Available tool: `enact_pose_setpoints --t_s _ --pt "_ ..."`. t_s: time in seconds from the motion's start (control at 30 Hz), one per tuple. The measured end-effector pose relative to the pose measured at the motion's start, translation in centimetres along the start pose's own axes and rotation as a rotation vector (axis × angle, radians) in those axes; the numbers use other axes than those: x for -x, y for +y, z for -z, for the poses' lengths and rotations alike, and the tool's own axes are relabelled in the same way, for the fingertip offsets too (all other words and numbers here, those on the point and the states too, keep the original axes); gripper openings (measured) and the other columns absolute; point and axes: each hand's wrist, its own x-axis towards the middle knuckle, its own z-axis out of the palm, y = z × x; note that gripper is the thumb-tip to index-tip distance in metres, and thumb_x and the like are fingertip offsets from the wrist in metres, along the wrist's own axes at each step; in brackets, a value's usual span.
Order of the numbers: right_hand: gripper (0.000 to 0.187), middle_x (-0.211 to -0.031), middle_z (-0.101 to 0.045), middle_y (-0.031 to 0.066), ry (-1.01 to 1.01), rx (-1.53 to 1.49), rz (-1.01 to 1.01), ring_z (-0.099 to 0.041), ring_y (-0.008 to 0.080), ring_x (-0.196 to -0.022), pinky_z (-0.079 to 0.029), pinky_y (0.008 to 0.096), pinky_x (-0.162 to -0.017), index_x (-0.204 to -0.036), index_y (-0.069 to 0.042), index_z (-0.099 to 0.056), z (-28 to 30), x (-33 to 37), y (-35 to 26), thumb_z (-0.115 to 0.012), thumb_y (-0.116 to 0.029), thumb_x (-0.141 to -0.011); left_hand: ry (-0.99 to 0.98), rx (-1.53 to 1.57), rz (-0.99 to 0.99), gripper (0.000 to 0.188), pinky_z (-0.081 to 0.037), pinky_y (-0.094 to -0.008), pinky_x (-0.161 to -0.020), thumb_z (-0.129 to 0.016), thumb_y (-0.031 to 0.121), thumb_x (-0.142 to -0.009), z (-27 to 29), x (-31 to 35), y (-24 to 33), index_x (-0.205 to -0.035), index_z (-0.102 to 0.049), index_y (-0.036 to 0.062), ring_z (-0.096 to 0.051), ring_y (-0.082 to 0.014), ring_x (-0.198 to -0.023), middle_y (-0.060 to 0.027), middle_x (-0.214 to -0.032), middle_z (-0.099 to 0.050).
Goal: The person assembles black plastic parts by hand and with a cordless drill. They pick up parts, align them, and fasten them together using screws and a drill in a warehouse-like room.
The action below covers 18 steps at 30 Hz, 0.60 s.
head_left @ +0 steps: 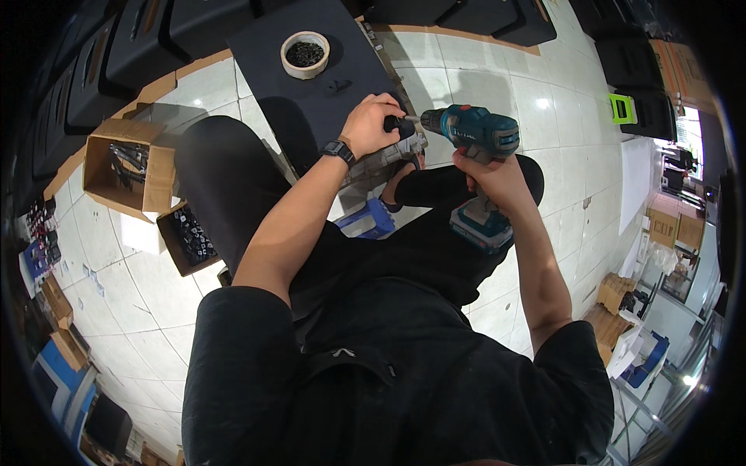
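Observation:
My right hand (pixel 493 177) is wrapped round the grip of a teal and black cordless drill (pixel 474 128), its battery (pixel 480 225) hanging below over my thigh. The drill points left, its bit reaching a small black part (pixel 400 124) at the edge of a dark low table (pixel 272 46). My left hand (pixel 373 128), with a black watch on the wrist, closes its fingers round that part; its exact kind I cannot make out. Farther back on the table stands a round tub (pixel 305 56) of dark screws. A small black piece (pixel 336 85) lies near it.
On the left, an open cardboard box (pixel 124 175) holds dark parts, with a smaller box (pixel 186 237) of small pieces beside it. A blue plastic item (pixel 373 217) is between my legs. Black cases (pixel 132 66) line the far left. A green item (pixel 622 109) is at right.

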Motion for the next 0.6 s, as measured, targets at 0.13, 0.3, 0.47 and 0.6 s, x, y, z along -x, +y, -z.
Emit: enact_pose_setpoints --t_s 0.13,0.3,0.47,0.6 --pt "0.017 -0.078 -0.067 -0.0003 -0.018 0.049 0.002 -0.058 0.0078 -0.06 -0.049 0.0265 -0.055 -0.104 -0.004 -0.072 0.1 -0.3 -0.5 -0.081 -0.013 -0.092 0.009 -0.022 0.013 0.031 -0.055 -0.0404 -0.097 -0.08 0.014 -0.079 -0.1 0.0 -0.1 -0.109 -0.08 0.0067 -0.065 -0.0315 -0.109 -0.0068 -0.118 -0.07" --pt "0.023 -0.072 -0.064 -0.0005 -0.044 0.207 -0.014 -0.058 0.009 -0.057 -0.048 0.0276 -0.055 -0.108 -0.007 -0.07 -0.1 -0.7 -2.3 -0.081 -0.02 -0.092 0.125 -0.049 0.064 0.027 -0.056 -0.0407 -0.092 -0.082 0.016 -0.078 -1.4 0.0 -0.6 -0.104 -0.081 0.0124 -0.067 -0.0298 -0.102 -0.0039 -0.103 -0.075" --pt "0.027 -0.067 -0.061 -0.0001 -0.074 0.313 -0.031 -0.057 0.0102 -0.055 -0.047 0.0291 -0.055 -0.111 -0.008 -0.069 0.0 -1.4 -3.8 -0.081 -0.024 -0.092 0.173 -0.062 0.19 0.033 -0.057 -0.0419 -0.084 -0.087 0.019 -0.073 -1.6 -0.2 0.6 -0.103 -0.072 0.0139 -0.068 -0.0273 -0.095 -0.0008 -0.097 -0.078" --pt "0.028 -0.067 -0.062 0.0006 -0.093 0.384 -0.06 -0.057 0.0107 -0.055 -0.047 0.0291 -0.055 -0.112 -0.007 -0.069 0.5 -2.0 -4.3 -0.08 -0.024 -0.092 0.179 -0.088 0.222 0.043 -0.057 -0.0413 -0.083 -0.088 0.019 -0.072 -1.3 -0.3 1.5 -0.11 -0.066 0.0148 -0.068 -0.0266 -0.097 0.0027 -0.096 -0.079"
